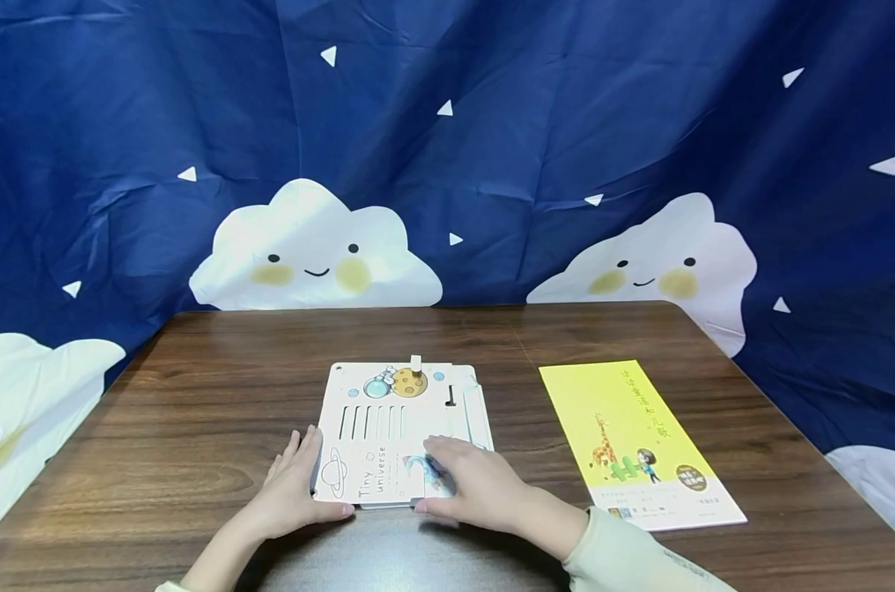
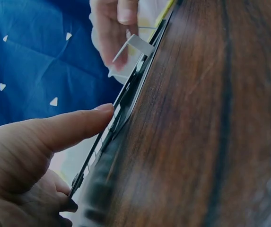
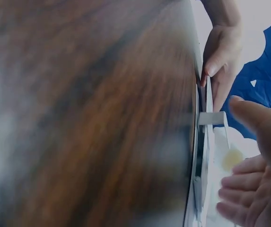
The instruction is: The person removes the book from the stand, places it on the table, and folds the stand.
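Observation:
A white folding book stand printed "Tiny universe" lies folded flat on the table. My left hand holds its near-left corner, the fingers along the left side and the thumb at the near edge. In the left wrist view that thumb touches the stand's thin edge. Over the near-right part my right hand hovers, fingers extended and thumb apart. A white bent page clip sticks out from the near edge, beside the right hand in the right wrist view. At the far edge is another small clip.
A yellow book with a giraffe on its cover lies to the right of the stand. Both rest on a dark brown wooden table. Behind hangs a blue curtain with white clouds and triangles.

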The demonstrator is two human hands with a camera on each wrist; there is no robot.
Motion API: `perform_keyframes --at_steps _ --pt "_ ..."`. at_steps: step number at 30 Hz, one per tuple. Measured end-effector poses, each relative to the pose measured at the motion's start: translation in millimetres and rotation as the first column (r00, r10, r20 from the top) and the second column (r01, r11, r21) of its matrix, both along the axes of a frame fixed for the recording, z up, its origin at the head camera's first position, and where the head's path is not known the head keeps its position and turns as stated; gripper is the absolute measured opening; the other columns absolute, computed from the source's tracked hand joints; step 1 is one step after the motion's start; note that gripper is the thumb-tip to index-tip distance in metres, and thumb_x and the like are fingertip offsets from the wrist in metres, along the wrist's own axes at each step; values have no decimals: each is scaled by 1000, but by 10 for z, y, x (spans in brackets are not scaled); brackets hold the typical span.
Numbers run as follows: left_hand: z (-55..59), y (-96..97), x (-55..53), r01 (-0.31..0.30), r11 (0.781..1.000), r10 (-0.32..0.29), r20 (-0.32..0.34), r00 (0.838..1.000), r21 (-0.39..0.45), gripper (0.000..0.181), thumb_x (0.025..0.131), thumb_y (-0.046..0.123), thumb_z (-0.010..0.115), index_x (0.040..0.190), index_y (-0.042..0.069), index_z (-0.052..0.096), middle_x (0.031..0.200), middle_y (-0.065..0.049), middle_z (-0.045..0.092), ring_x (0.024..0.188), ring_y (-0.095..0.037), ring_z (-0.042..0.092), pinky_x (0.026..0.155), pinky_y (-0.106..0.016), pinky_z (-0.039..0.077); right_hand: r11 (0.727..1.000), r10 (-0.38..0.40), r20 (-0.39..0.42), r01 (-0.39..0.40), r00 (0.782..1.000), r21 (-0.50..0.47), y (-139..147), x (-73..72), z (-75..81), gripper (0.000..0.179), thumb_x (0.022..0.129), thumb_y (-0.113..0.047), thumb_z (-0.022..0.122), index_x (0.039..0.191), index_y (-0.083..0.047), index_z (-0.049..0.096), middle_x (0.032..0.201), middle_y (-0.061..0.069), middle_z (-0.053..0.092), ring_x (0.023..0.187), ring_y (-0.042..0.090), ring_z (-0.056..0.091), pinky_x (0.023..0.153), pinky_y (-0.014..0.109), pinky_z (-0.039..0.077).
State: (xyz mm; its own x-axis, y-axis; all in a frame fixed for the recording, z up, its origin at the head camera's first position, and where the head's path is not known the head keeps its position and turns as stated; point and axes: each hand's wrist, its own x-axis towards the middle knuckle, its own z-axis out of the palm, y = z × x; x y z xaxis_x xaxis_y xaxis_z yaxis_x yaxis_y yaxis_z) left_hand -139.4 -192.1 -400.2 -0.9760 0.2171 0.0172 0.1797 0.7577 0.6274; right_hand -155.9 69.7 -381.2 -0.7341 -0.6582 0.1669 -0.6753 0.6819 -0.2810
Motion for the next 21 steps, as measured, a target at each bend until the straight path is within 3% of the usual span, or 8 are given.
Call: perform_keyframes --at_steps 6,10,17,21 --pt "-26 -5 -3 1 1000 -2 -30 1000 -25 109 56 44 75 130 -12 19 134 -31 16 123 -44 5 92 -61 6 994 -1 -145 -15 990 -108 134 -54 20 63 79 -49 53 120 0 48 124 11 46 115 22 39 91 36 35" --pt "-34 -2 1 -2 1000 1 -33 999 -28 108 56 44 74 131 -12 19 134 -30 16 123 -43 6 92 -60 5 989 -49 -187 23 981 -143 242 -112 5 66 78 -48 56 121 2 47 127 14 42 119 23 34 93 37 32" --pt "-50 -1 4 -6 999 4 -44 999 -32 108 57 44 74 130 -12 20 134 -30 17 123 -43 8 93 -60 5 989 -114 -79 106 990 -103 400 -207 -46 69 77 -46 58 124 2 44 131 14 36 122 24 29 94 38 29" --pt "-57 -3 1 -2 999 0 -46 999 -40 107 57 44 74 129 -14 19 134 -29 17 123 -42 10 93 -59 6 988 -124 -33 121 992 -92 445 -236 -69 59 81 -39 57 124 0 45 130 12 39 120 22 32 93 38 31"
